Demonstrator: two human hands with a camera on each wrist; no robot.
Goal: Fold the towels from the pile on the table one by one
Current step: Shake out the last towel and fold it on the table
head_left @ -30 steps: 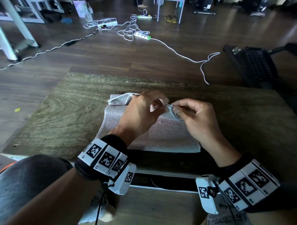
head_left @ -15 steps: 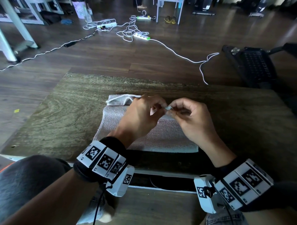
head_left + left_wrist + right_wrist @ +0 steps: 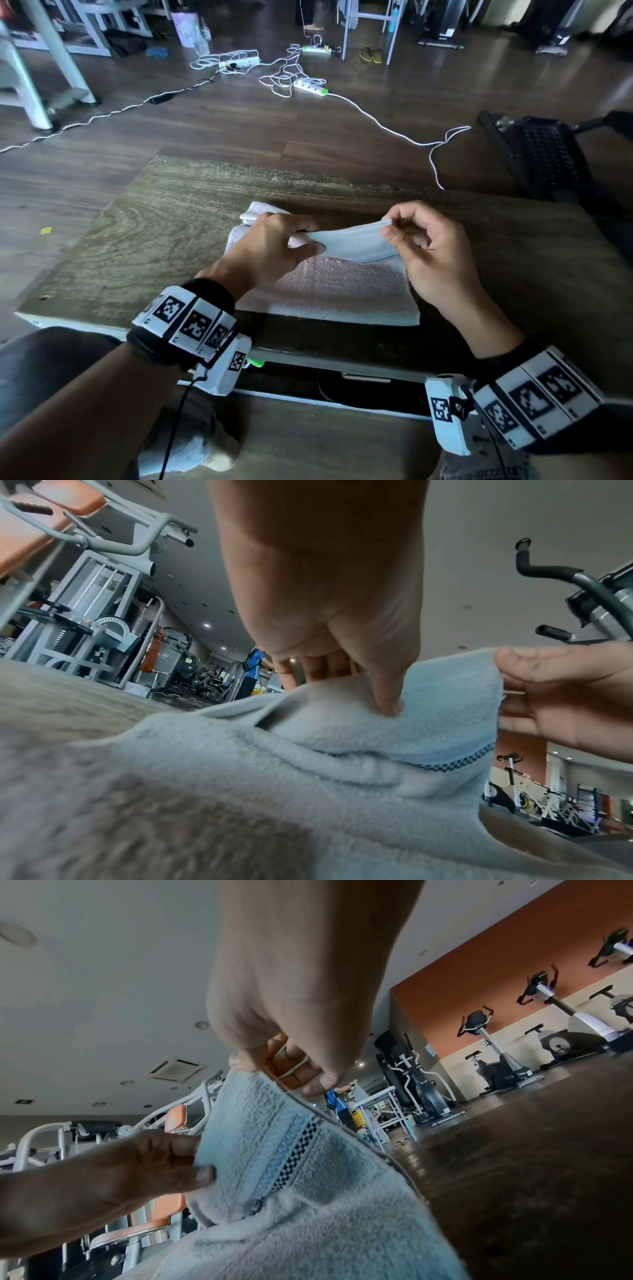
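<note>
A pale blue-white towel (image 3: 329,294) lies on the wooden table (image 3: 164,233), its far edge lifted off the surface. My left hand (image 3: 291,240) pinches that raised edge (image 3: 356,241) near its middle; the thumb (image 3: 387,696) presses into the pile. My right hand (image 3: 394,229) pinches the same edge at its right corner between thumb and fingers (image 3: 308,1080). A checked blue band (image 3: 298,1153) runs across the held strip of towel (image 3: 377,750). The far-left corner (image 3: 255,214) of the towel is bunched on the table.
White cables and power strips (image 3: 308,85) trail over the dark floor beyond the table. A black chair base (image 3: 541,150) stands at the far right. Gym machines (image 3: 496,1053) fill the room. My knee (image 3: 41,370) sits below the table's near edge.
My hands, pinched close together over the towel, have drawn apart: the right moved right and up, stretching the lifted edge taut between them. The camera has come nearer to the table.
</note>
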